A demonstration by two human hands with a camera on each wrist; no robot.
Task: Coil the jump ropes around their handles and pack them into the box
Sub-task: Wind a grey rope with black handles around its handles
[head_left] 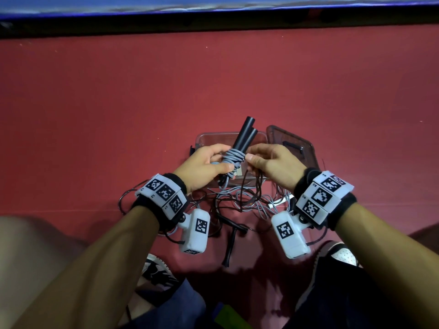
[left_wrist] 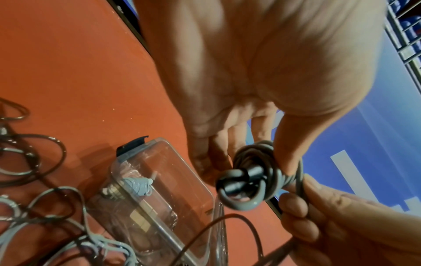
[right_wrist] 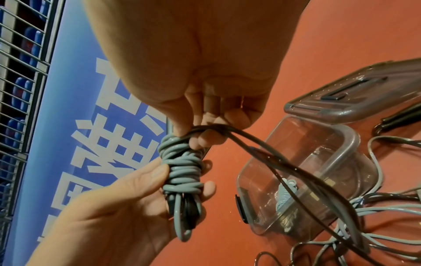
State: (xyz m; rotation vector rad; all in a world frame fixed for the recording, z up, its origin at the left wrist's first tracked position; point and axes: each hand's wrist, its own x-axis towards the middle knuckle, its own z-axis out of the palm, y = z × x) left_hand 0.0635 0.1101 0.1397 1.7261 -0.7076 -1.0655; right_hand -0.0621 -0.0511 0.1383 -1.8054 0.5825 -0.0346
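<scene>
A grey jump rope (head_left: pixel 234 157) is wound in a thick coil around its two black handles (head_left: pixel 244 134), which point up and away. My left hand (head_left: pixel 222 160) grips the coil (left_wrist: pixel 252 180) from the left, thumb over it. My right hand (head_left: pixel 249 155) pinches a grey strand at the coil's (right_wrist: pixel 182 172) right side; a dark brown rope (right_wrist: pixel 284 162) also runs under its curled fingers (right_wrist: pixel 205 140). Just below and behind stands the clear box (head_left: pixel 202 138), open, with one coiled grey rope (right_wrist: pixel 284 196) lying inside.
The box's tinted lid (head_left: pixel 294 143) leans at its right. A tangle of loose grey and dark ropes (head_left: pixel 247 200) lies on the red floor in front of the box, with a black handle (head_left: pixel 231 243) nearer me. My shoes (head_left: pixel 156 271) flank it.
</scene>
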